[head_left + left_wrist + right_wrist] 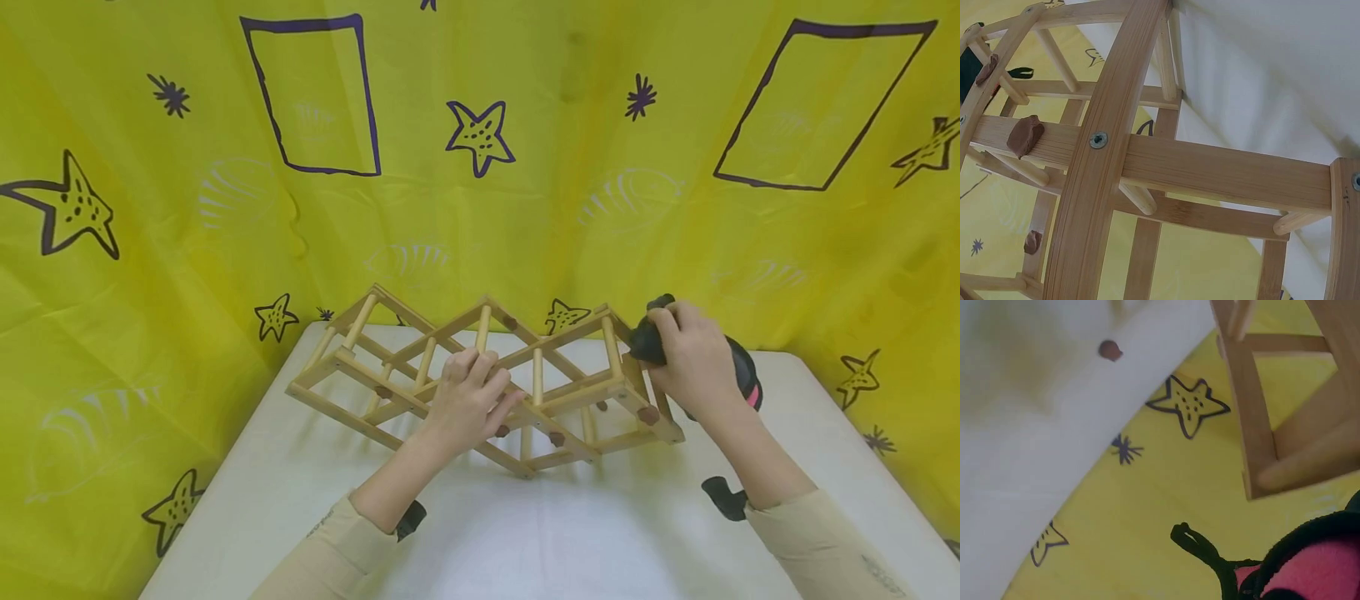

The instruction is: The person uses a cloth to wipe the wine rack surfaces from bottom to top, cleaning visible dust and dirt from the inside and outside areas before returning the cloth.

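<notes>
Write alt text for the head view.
A person's left grip holds a wooden rack at a white table, while the right grip holds a black-and-pink plush item at the rack's right end. Star-patterned yellow cloth hangs behind.

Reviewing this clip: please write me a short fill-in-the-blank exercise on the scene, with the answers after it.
1. The left hand holds a rack made of ____.
2. The right hand holds a dark object whose other visible colour is ____.
3. The curtain behind the table has a ____ background.
4. The table's colour is ____.

Missing words: wood; pink; yellow; white.
</notes>
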A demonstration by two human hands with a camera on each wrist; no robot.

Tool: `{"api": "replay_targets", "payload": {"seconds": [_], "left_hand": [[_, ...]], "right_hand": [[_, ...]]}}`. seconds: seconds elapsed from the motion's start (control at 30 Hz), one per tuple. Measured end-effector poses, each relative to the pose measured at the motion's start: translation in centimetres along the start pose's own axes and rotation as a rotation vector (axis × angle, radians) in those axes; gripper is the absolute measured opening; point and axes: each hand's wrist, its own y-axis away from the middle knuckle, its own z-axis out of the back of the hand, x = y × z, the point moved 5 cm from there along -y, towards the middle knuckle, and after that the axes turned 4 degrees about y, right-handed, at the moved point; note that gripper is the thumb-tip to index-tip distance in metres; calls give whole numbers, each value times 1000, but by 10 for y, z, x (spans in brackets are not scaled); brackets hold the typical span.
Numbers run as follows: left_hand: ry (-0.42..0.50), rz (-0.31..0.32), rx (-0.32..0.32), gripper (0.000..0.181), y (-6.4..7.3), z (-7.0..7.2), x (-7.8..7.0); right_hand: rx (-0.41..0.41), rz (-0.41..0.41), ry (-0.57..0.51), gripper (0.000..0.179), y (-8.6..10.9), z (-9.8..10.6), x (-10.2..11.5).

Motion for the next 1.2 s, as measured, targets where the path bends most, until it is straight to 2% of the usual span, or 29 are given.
{"api": "replay_targets", "payload": {"seconds": [0.17, 0.47, 0.53, 0.6, 0.63, 0.73, 0.83, 1.03, 1.2], "left_hand": [[6, 1, 4, 42, 0, 0, 0], [35, 2, -1, 37, 0, 1, 0], [39, 1, -1, 37, 0, 1, 0], [40, 0, 0, 37, 0, 1, 0], [42, 1, 1, 38, 0, 1, 0], [44, 4, 4, 38, 0, 1, 0], [44, 7, 5, 40, 0, 1, 1], [43, 5, 5, 39, 0, 1, 0], [38, 8, 13, 36, 0, 0, 1]], "right_hand": [[-75, 48, -1, 53, 11, 27, -5], [-14, 41, -13, 53, 49, 65, 3], [-15, 52, -33, 42, 58, 70, 7], [-26, 70, -46, 31, 66, 71, 12], [-29, 78, -56, 34, 69, 71, 15], [-61, 110, -70, 58, 77, 69, 24], [-83, 127, -91, 58, 81, 66, 32], [-106, 162, -131, 50, 76, 58, 45], [-89, 168, -153, 49, 66, 51, 50]]}}
